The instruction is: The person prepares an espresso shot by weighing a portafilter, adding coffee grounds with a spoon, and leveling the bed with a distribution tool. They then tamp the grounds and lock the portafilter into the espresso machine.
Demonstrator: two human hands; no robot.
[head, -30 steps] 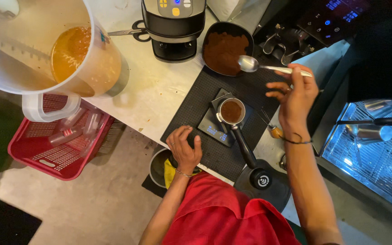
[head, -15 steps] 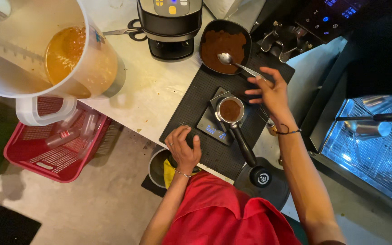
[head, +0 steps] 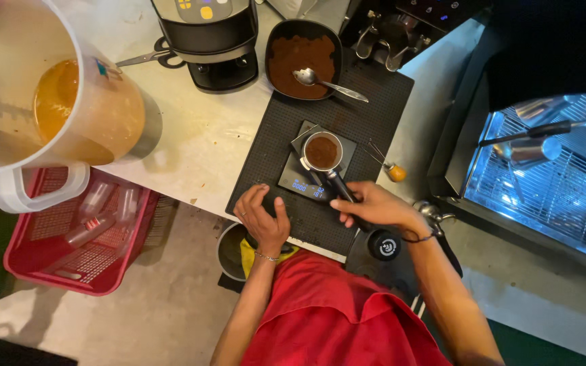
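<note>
Right hand (head: pixel 374 209) is closed around the black handle of the portafilter (head: pixel 323 152), whose basket, full of brown coffee grounds, sits on the small digital scale (head: pixel 306 181) on the black mat (head: pixel 286 129). Left hand (head: pixel 264 215) rests on the mat's near edge by the scale, fingers curled loosely, holding nothing as far as I can tell. Risks: the basket is full near the rim, so any tilt or jerk on the handle would likely spill grounds onto scale and mat. The long handle overhangs the scale, so pressing down could tip it or skew the reading. The scale sits close to the desk (head: pixel 191 135) edge; a push from the left hand could shift it. The spoon (head: pixel 320 80) rests in the bowl of grounds (head: pixel 304 57) with its handle sticking out, easy to knock. The big jug (head: pixel 69 115) of amber liquid stands well apart.
</note>
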